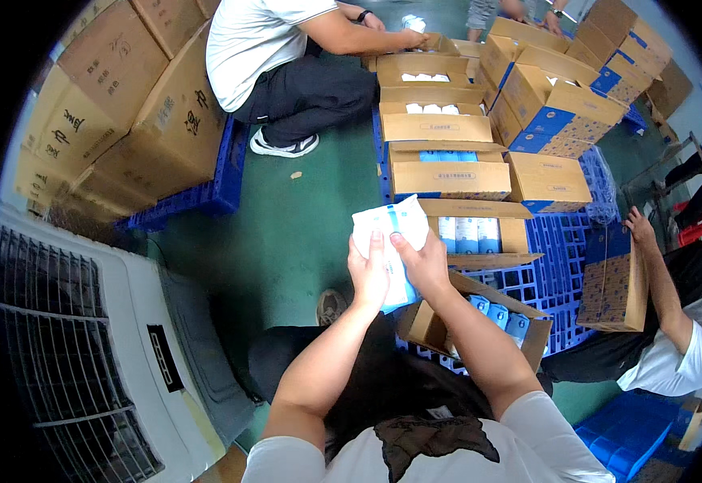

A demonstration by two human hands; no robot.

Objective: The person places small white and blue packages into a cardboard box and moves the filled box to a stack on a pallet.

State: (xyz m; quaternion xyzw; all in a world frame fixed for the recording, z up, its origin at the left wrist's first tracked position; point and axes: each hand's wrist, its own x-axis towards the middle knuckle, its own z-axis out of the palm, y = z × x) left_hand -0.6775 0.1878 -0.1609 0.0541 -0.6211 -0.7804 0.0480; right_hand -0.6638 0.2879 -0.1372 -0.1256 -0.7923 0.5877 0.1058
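A green floor (286, 233) carries blue plastic pallets (556, 241) and rows of open cardboard cartons (447, 173). Both hands, left hand (368, 274) and right hand (423, 262), grip a white-and-blue packet (387, 225) above an open carton (431, 322) of similar packets. The hands cover the packet's lower part.

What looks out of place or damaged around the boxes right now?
Little stands out: a small brownish scrap lies loose on the green floor near the crouching person's shoe. The white-and-blue packet held in both hands looks intact.
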